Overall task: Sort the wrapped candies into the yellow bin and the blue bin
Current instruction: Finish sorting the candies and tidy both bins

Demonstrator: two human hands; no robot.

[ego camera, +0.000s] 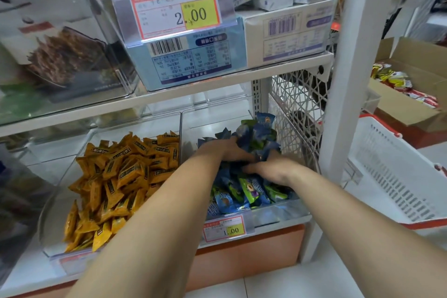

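1. Lying heaped at lower centre-right of the frame: blue candies [242, 191], in blue and green wrappers, filling the clear blue bin [278, 214] up to its front wall.
2. Reaching into that heap with the left hand [225, 150], near the middle of the frame, fingers curling round a bunch of the blue candies and holding it above the rest of the pile.
3. Coming in from the right with the right hand [273, 169], just below the left one, fingertips touching it and sinking among the wrappers. Cannot tell whether gripping anything there.
4. Working close together over the one bin, both forearms running down to the bottom edge.
5. Sitting just beside, at lower left: the clear yellow bin [52, 213], holding a loose heap of yellow candies [121, 176], neither hand touching them.
6. Hanging on the front of the blue bin: a price tag [223, 227] reading 1.00.
7. Standing on the shelf above, at upper centre: a larger price tag [175, 7] reading 2.00, in front of a pale blue box [193, 60] and beside a white box [287, 31].
8. Leaning at the right edge: a white basket [391, 176], with an open cardboard box [411, 109] of packets behind it.
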